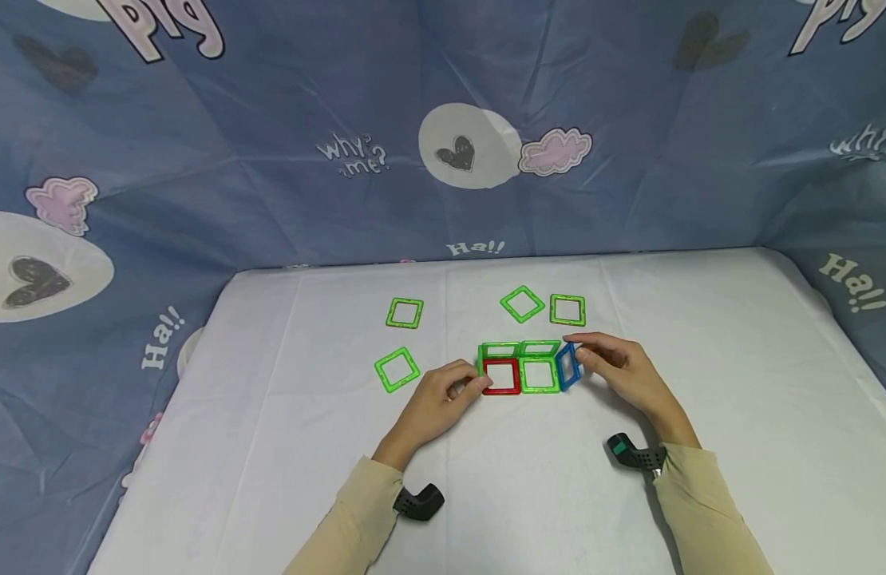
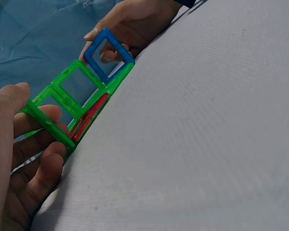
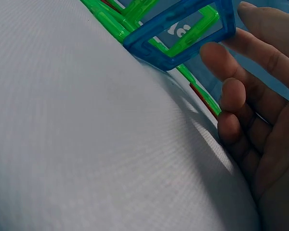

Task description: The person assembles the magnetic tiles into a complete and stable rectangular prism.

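A row of magnetic tiles stands on the white cloth in the head view. A red square point(image 1: 502, 391) and a green square point(image 1: 539, 390) lie flat side by side, with two green squares raised along their far edge. My left hand point(image 1: 436, 406) pinches the upright green square point(image 2: 50, 126) at the row's left end, thumb at its upper corner and fingers behind it. At the right end a blue square point(image 2: 119, 46) leans outward. My right hand point(image 1: 625, 377) holds it between thumb and index finger, the other fingers loosely curled below.
Two loose green squares lie to the left, one farther back point(image 1: 405, 325) and one nearer point(image 1: 382, 377). Behind the row lie two more, a turned one point(image 1: 511, 312) and a straighter one point(image 1: 568, 323). A blue printed curtain point(image 1: 285, 208) hangs behind the table.
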A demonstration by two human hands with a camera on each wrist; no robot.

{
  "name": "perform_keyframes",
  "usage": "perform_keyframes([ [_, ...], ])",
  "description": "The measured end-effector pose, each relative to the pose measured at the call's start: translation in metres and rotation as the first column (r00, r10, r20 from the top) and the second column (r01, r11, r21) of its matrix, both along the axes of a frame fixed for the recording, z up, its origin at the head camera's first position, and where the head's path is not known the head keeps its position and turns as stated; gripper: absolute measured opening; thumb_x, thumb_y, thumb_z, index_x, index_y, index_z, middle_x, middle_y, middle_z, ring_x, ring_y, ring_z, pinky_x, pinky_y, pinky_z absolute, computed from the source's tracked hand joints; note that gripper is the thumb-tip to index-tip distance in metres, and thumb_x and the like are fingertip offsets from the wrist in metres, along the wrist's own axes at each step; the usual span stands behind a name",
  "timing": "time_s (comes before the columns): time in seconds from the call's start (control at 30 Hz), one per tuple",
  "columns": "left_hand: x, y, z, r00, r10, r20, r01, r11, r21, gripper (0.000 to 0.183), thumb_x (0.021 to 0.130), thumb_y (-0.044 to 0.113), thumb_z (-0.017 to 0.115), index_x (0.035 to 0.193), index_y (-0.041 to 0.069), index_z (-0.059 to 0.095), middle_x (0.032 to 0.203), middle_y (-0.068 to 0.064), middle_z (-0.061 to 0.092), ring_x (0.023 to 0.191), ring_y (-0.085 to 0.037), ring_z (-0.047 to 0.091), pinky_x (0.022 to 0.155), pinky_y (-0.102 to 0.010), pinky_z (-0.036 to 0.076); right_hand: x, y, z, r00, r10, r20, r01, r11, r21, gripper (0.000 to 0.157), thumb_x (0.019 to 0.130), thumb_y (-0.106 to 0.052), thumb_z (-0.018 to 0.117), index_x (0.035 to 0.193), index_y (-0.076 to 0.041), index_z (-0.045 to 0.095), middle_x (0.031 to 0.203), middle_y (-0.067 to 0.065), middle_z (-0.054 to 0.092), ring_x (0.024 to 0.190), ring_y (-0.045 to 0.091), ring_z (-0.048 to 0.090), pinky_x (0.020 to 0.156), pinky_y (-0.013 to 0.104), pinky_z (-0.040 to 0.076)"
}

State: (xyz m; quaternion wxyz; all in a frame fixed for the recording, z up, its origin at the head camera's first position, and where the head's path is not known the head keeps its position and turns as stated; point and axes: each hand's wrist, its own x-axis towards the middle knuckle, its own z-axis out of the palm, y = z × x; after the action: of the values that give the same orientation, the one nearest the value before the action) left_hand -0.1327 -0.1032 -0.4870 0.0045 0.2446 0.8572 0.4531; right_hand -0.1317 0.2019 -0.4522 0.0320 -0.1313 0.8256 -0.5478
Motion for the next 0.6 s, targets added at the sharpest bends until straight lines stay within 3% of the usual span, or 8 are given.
perform_keyframes([
  [0.17,-0.0002,-0.0004,-0.0005,1.0,0.0,-0.001,0.0,1.0,-0.005,0.025,0.093,0.048,0.052,0.093,0.028,0.067,0.084,0.019,0.059,0.066,-0.004,0.047,0.06,-0.02,0.041,0.0006,-0.0006,0.0009,1.0,-0.004,0.0,0.004,1.0,0.019,0.029,0.095,-0.017,0.057,0.122,-0.009,0.063,0.116,-0.004,0.064,0.087,0.004,0.053,0.073,0.018,0.041],
  [0.6,0.0003,-0.0003,0.0034,1.0,-0.004,0.018,0.004,1.0,0.001,0.024,0.094,0.047,0.052,0.094,0.028,0.067,0.084,0.017,0.059,0.067,-0.005,0.047,0.06,-0.021,0.042,0.0014,-0.0018,0.0041,1.0,-0.002,-0.009,0.003,0.998,0.066,0.029,0.096,-0.017,0.055,0.124,-0.01,0.063,0.105,0.004,0.066,0.079,0.008,0.051,0.066,0.025,0.038],
])
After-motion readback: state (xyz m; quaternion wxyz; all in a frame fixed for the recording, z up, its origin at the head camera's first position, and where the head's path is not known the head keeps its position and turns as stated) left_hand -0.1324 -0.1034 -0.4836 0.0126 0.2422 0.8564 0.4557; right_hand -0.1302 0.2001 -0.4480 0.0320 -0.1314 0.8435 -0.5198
